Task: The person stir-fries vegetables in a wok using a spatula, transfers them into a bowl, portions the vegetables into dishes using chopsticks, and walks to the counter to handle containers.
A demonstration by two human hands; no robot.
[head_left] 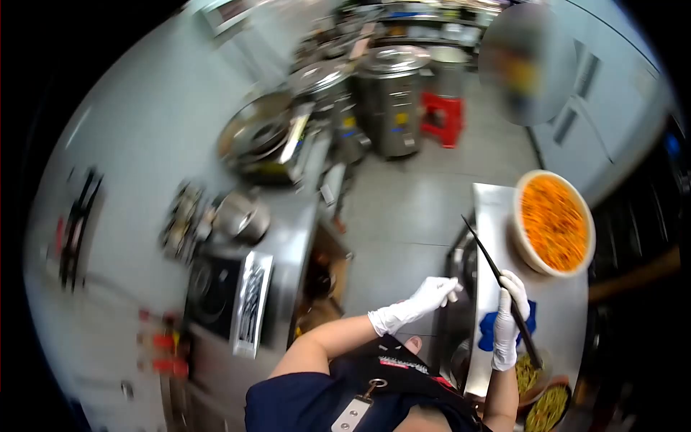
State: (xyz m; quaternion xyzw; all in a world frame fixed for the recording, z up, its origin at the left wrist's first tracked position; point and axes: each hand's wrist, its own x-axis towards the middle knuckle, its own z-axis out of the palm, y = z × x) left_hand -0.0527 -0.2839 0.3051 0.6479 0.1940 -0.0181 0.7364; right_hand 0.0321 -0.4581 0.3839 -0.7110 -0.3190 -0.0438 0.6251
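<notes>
My right hand (509, 309), in a white glove, is wrapped round a long dark tapered stick (489, 256). Its thin end points up and left, its thick end down toward a bowl of green food strips (529, 374); whether it is one stick or a pair I cannot tell. Beneath this hand a blue cloth (488, 331) lies on the steel table (497, 205). My left hand (435, 291), also gloved in white, is held out left of the table's edge with its fingers curled closed and nothing visible in them.
A large pale tub of shredded orange food (554, 225) stands at the table's far end. Another bowl of green strips (548, 409) is nearest me. Across the aisle, a steel counter (288, 223) carries a pot (243, 217). Tall steel containers (392, 101) and a red stool (444, 119) stand beyond.
</notes>
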